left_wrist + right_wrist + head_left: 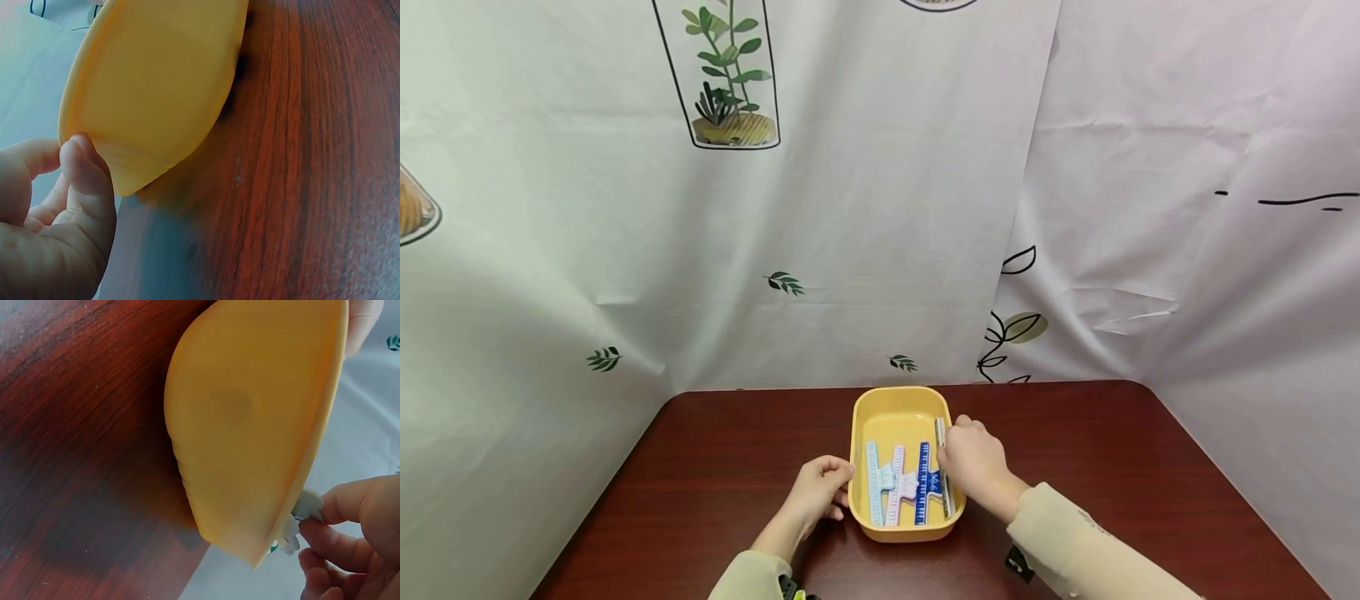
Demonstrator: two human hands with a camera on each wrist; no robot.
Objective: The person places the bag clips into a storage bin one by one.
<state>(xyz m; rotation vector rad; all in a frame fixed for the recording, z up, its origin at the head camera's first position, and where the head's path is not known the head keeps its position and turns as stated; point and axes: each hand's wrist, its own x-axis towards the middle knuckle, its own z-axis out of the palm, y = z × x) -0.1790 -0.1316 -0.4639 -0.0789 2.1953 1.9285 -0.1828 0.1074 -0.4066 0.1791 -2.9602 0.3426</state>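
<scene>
A yellow plastic tray (pixel 906 535) stands on the table. Inside it, side by side, lie a light blue ruler clip (pixel 874 487), a pink one (pixel 895 492) and a dark blue one (pixel 922 483). Along the tray's right wall is a grey-white clip (pixel 949 500), standing more on edge. My left hand (pixel 816 492) pinches the tray's left rim between thumb and forefinger, as the left wrist view also shows. At the right rim my right hand (pixel 973 458) pinches the grey handle (pixel 306 506) of the grey-white clip; the tray wall hides most of that clip in the right wrist view.
The dark red-brown wooden table (pixel 730 450) reaches back to a white cloth backdrop (pixel 880 208) printed with leaves and jars. The cloth also hangs along both sides. A small black item (pixel 1018 564) shows beneath the right sleeve.
</scene>
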